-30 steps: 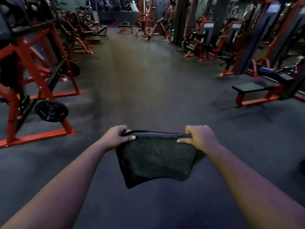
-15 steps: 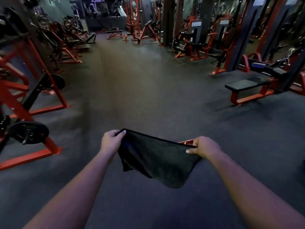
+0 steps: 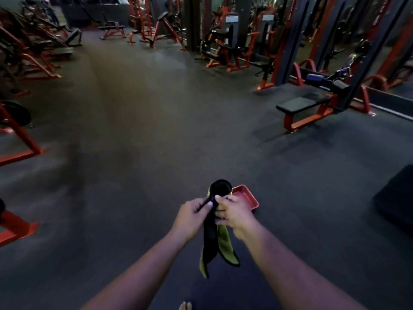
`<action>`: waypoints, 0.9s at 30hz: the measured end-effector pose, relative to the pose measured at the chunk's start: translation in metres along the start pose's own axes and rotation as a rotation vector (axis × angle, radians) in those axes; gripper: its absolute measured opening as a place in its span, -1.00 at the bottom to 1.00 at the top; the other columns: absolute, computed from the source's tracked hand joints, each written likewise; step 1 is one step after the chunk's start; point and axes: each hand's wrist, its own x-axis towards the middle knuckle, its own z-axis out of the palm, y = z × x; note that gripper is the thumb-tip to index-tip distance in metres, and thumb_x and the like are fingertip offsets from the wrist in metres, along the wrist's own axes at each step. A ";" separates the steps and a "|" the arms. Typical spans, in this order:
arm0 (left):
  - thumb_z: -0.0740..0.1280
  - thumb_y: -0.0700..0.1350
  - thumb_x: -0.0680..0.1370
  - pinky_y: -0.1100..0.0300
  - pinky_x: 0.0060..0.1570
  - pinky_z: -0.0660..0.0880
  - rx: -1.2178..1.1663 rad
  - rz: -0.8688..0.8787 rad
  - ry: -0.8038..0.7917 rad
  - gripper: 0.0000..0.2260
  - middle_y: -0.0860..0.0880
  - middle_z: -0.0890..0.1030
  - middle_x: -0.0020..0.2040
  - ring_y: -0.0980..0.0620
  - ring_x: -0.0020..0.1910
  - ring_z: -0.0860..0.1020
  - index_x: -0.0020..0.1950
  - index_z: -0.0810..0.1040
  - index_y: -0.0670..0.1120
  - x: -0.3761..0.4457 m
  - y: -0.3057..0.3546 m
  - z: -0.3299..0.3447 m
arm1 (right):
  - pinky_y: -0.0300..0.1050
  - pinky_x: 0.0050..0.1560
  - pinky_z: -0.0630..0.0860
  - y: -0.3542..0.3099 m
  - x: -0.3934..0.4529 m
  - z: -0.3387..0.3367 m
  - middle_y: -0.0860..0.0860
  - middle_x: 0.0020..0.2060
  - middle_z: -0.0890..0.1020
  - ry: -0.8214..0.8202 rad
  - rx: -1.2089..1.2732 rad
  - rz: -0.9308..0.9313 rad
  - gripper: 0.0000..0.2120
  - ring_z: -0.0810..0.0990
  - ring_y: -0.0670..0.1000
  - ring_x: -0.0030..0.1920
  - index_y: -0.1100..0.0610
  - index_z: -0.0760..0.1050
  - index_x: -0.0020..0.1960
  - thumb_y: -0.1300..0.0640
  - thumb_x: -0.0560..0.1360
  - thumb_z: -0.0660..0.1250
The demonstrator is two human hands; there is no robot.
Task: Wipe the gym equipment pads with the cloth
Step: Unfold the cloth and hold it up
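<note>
Fingers of both my hands are pinching the cloth (image 3: 211,233) at its top, left hand (image 3: 192,214) and right hand (image 3: 234,214) pressed close together, so it bunches between them with a loop standing above my thumbs. Its long axis hangs straight down from my grip, black face and yellow-green face showing. A red tray (image 3: 247,198) lies on the floor just beyond my right hand. The nearest bench pad (image 3: 299,103) lies well ahead and to my right, so I judge my right hand is nearer for the first wipe.
</note>
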 end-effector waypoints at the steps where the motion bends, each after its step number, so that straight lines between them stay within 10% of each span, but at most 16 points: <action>1: 0.31 0.27 0.49 -0.09 0.01 0.62 0.047 0.041 -0.038 -0.64 0.07 0.74 -0.09 0.04 -0.06 0.70 0.08 0.71 0.08 0.014 0.000 -0.001 | -0.09 -0.29 0.64 -0.005 0.012 0.003 0.15 -0.13 0.63 0.030 0.036 -0.014 -0.85 0.66 0.07 -0.19 0.17 0.53 -0.02 0.09 0.65 0.34; 11: 0.40 -0.16 0.48 0.13 -0.07 0.60 0.330 0.203 -0.061 -0.68 0.06 0.75 -0.03 0.10 -0.07 0.69 0.19 0.69 0.10 0.137 0.012 -0.021 | -0.08 -0.11 0.46 -0.043 0.096 -0.024 0.04 -0.26 0.69 0.311 -0.283 -0.316 -0.73 0.58 0.02 -0.21 0.10 0.67 -0.20 0.02 0.62 0.38; 15: 0.38 -0.16 0.50 0.12 0.05 0.59 0.278 0.234 -0.107 -0.77 0.11 0.74 -0.03 0.13 -0.02 0.68 0.10 0.71 0.04 0.192 0.025 -0.028 | 0.00 0.20 0.42 -0.050 0.119 -0.065 -0.03 0.21 0.49 0.355 -1.045 -0.517 -0.46 0.43 0.00 0.25 -0.13 0.54 0.30 -0.43 0.52 0.16; 19: 0.31 -0.13 0.50 0.15 0.15 0.55 0.333 0.297 -0.193 -0.73 0.17 0.71 0.04 0.14 0.08 0.65 0.11 0.68 0.12 0.240 0.048 -0.042 | 0.28 0.28 0.40 -0.055 0.140 -0.109 0.08 0.31 0.50 0.450 -1.633 -0.604 -0.46 0.44 0.19 0.38 -0.12 0.56 0.17 -0.43 0.43 0.12; 23: 0.32 -0.18 0.57 0.09 0.14 0.57 0.605 0.281 -0.242 -0.70 0.07 0.70 0.15 0.02 0.13 0.64 0.21 0.64 0.15 0.293 0.060 -0.051 | 0.16 0.20 0.55 -0.098 0.163 -0.146 0.05 0.14 0.58 0.511 -1.454 -0.792 -0.65 0.59 0.14 0.18 0.01 0.56 0.08 -0.22 0.46 0.44; 27: 0.42 -0.27 0.55 0.00 -0.16 0.60 0.142 0.168 -0.178 -0.84 0.06 0.71 -0.16 0.10 -0.23 0.64 0.06 0.68 -0.05 0.326 0.077 -0.036 | -0.09 -0.13 0.53 -0.155 0.178 -0.162 -0.07 -0.17 0.56 0.312 -0.962 -0.864 -0.69 0.56 -0.14 -0.17 0.07 0.45 0.02 0.07 0.45 0.56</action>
